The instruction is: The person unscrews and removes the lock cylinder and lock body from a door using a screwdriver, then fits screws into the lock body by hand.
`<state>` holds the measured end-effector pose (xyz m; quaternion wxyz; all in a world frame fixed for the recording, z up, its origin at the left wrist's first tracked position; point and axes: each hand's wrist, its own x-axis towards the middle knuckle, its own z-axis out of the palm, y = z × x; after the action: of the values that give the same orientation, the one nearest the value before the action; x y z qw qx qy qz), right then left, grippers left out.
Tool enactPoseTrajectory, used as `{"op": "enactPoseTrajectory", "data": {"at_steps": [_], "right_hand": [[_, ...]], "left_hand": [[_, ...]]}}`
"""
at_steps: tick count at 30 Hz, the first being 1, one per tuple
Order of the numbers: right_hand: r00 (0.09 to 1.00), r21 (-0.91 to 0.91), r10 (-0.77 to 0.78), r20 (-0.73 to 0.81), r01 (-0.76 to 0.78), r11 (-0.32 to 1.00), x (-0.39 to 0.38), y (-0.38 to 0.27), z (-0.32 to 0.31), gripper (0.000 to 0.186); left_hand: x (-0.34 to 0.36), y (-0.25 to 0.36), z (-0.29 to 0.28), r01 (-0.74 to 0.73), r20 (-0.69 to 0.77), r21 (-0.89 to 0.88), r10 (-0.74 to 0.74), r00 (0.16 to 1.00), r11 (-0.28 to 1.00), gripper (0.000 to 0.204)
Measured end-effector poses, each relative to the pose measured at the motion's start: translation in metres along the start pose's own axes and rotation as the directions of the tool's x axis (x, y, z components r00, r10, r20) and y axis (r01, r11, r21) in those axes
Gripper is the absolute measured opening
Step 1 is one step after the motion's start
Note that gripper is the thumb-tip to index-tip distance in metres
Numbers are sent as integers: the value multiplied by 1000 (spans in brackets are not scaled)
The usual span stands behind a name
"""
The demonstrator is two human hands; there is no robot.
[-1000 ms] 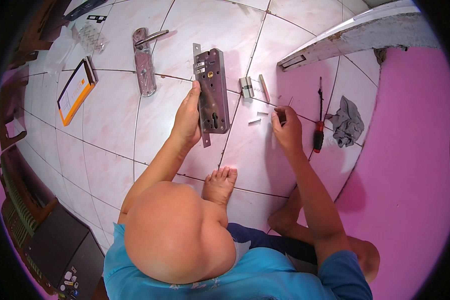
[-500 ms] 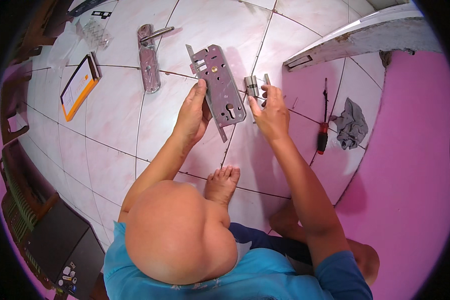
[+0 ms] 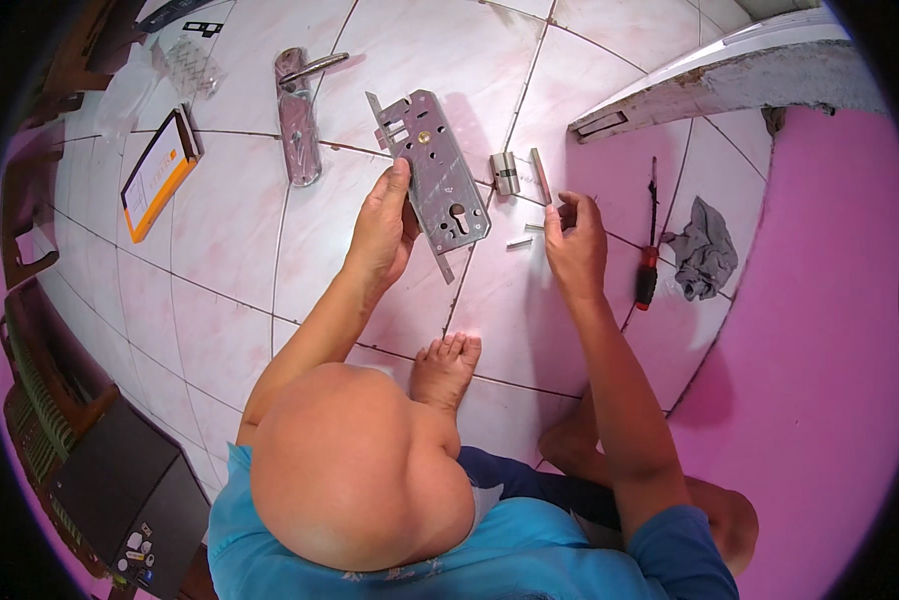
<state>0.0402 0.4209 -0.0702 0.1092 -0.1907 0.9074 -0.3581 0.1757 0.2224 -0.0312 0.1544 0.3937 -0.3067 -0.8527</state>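
Observation:
My left hand (image 3: 382,222) grips a grey metal mortise lock case (image 3: 442,185) along its long faceplate, the thumb on the near side edge. Beside the case, a short silver lock cylinder (image 3: 505,173) rests on the tiles. To its right is a slim metal bar (image 3: 541,176), its lower end by the thumb tip of my right hand (image 3: 577,248). That hand's fingers curl loosely, with thumb and forefinger apart; whether they touch the bar is hard to see. Two short metal pieces, one a small rod (image 3: 520,243), lie left of the hand.
A door handle (image 3: 298,125) on a long plate lies at the upper left, near an orange-and-white box (image 3: 160,172) and clear plastic wrapping (image 3: 192,66). On the right are a red-handled screwdriver (image 3: 647,272), a grey rag (image 3: 703,250) and a worn door edge (image 3: 710,85).
My right hand has moved right and slightly down, away from the cylinder, uncovering the bar and the short metal pieces. My left hand holds the lock case almost in place.

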Motion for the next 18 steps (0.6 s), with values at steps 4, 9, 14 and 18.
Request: {"op": "enactPoseTrajectory", "data": {"at_steps": [4,9,14,18], "right_hand": [[999,10,-44,-23,44,999,-1,10,2,26],[997,27,26,-78,-24,999,-4,23,-5,21],[994,-60,-12,-112,5,998,-5,53,-23,21],[990,-139,-81,-111,66,988,-6,60,-25,21]], "left_hand": [[0,1,0,0,8,2,0,1000,1000,37],[-1,2,-3,8,21,22,-8,1000,1000,40],[-1,2,1,13,6,-4,-13,1000,1000,42],[1,2,0,23,-29,-21,-23,999,1000,43]]}}
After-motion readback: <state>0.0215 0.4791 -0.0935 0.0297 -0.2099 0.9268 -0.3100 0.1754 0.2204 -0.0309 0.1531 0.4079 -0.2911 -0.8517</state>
